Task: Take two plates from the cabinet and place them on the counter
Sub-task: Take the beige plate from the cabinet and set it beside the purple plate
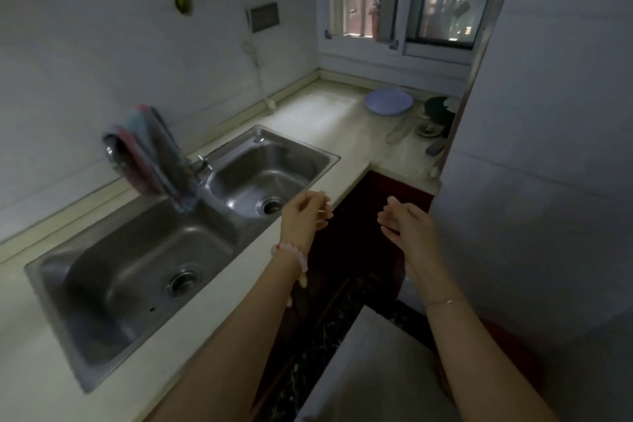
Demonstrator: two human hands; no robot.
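A pale blue plate (388, 102) lies on the cream counter (318, 116) at the far right, below the window. My left hand (305, 216) hovers over the counter's front edge near the right sink basin, fingers loosely curled, holding nothing. My right hand (406, 221) is held out beside it over the dark red cabinet front (387, 188), fingers apart and empty. A pink bead bracelet is on my left wrist. No open cabinet is in view.
A steel double sink (164, 226) fills the counter's left half, with a rack of coloured boards (154, 154) at its back. A dark round object (440, 110) and a metal strainer (426, 129) sit right of the plate. A white wall (548, 147) closes the right side.
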